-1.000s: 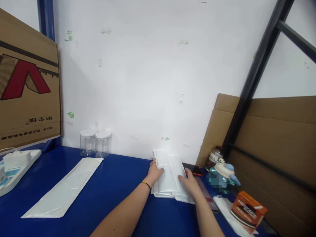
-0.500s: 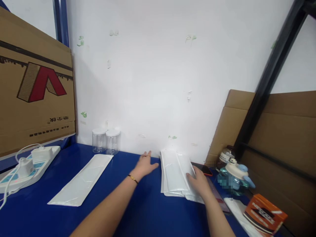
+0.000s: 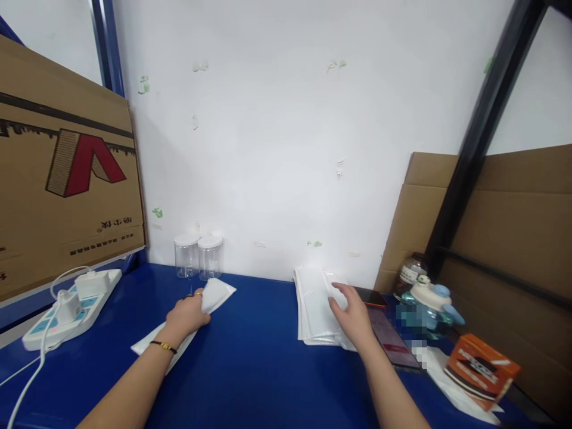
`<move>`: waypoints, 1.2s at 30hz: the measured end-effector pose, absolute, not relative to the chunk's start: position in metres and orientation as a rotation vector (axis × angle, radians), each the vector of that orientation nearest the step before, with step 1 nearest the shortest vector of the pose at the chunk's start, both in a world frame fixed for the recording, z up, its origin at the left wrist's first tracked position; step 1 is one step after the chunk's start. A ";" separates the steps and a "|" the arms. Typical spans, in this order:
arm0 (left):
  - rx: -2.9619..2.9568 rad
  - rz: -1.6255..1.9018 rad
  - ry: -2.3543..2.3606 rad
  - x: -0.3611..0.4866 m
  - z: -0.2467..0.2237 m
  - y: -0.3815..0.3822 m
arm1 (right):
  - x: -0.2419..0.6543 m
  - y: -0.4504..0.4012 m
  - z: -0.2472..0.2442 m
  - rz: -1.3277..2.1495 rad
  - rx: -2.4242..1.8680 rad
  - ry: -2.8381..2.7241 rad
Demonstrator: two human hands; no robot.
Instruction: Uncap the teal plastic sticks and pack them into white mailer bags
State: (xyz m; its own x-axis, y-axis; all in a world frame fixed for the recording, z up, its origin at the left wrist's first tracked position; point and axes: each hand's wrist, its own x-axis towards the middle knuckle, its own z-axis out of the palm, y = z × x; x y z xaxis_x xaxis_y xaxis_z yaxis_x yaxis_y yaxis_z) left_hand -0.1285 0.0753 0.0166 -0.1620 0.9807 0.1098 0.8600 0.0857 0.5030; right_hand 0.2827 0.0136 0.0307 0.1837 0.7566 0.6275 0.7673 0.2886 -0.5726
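Note:
A long flat white packet (image 3: pixel 220 295) lies at the left of the blue table, and my left hand (image 3: pixel 185 319) is closed around its middle. Its far end stands out past my knuckles, slightly lifted. To the right, several similar white packets form a stack (image 3: pixel 315 307) against the wall. Over that stack's right edge hovers my right hand (image 3: pixel 353 313), its thumb and fingers apart with nothing between them. Whether its fingertips touch the top packet, I cannot tell.
Two clear lidded jars (image 3: pixel 210 259) stand by the wall, and a power strip (image 3: pixel 96 304) with plugs lies at the left. Right of the stack are a dark phone-like slab (image 3: pixel 393 339), a brown bottle (image 3: pixel 410 274), a teal drink bottle (image 3: pixel 429 307) and an orange box (image 3: pixel 482 369).
My left hand has moved left from beside the stack and taken hold of the single packet, shifting it. My right hand has lifted slightly off the stack's edge.

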 end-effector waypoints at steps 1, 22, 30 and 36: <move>1.903 0.660 2.017 -0.116 0.019 0.073 | 0.275 0.012 0.032 0.053 -1.438 -1.574; 0.819 0.642 0.497 -0.047 0.061 0.053 | 0.219 0.030 0.039 0.882 -1.082 -1.083; 0.937 1.272 0.413 -0.044 0.057 0.068 | 0.183 0.016 0.031 1.537 -0.836 -0.685; 0.817 1.355 0.406 0.013 0.055 0.054 | 0.158 0.016 0.016 1.735 -0.792 -0.631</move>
State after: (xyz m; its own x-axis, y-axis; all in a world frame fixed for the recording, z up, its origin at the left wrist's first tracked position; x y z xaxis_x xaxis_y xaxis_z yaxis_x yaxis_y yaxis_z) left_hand 0.0134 0.0545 0.0549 0.2030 0.9600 0.1928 -0.6957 0.0029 0.7183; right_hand 0.1580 0.0162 0.0164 -0.2028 0.9584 -0.2011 -0.6057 -0.2841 -0.7432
